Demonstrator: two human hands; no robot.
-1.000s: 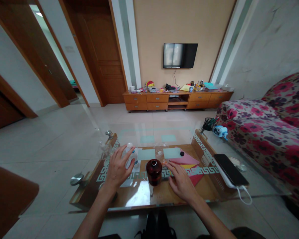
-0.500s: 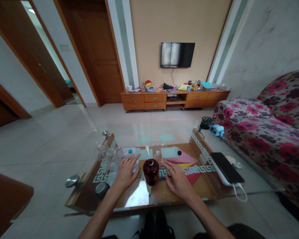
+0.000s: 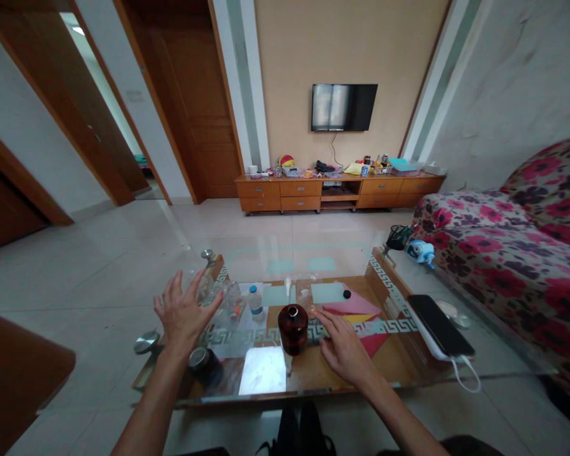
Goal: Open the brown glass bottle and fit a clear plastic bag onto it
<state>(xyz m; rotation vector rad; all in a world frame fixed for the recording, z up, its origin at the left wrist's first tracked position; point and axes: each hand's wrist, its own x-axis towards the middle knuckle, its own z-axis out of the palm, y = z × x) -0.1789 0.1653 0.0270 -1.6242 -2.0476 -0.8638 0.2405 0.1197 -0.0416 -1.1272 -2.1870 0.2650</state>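
Our dark brown round glass jar [image 3: 293,329] stands open-mouthed near the middle of the glass-topped coffee table [image 3: 408,373], untouched. Our right hand [image 3: 344,347] lies flat on the glass just beside it at three o'clock, fingers loosely spread and holding nothing, fingertips near the pink and red paper sheets [image 3: 361,316]. Half a second ago our left hand [image 3: 183,313] rested close to the jar at nine o'clock; now it has lifted and swung out toward the table's left edge, palm open, fingers fanned wide and empty. That leaves it closest to the clear plastic bottles [image 3: 230,297] and the small blue-capped bottle [image 3: 254,300] at ten o'clock of the jar. A black phone on a white power bank [image 3: 441,327] lies well apart at three o'clock, by the flowered sofa [image 3: 513,240].
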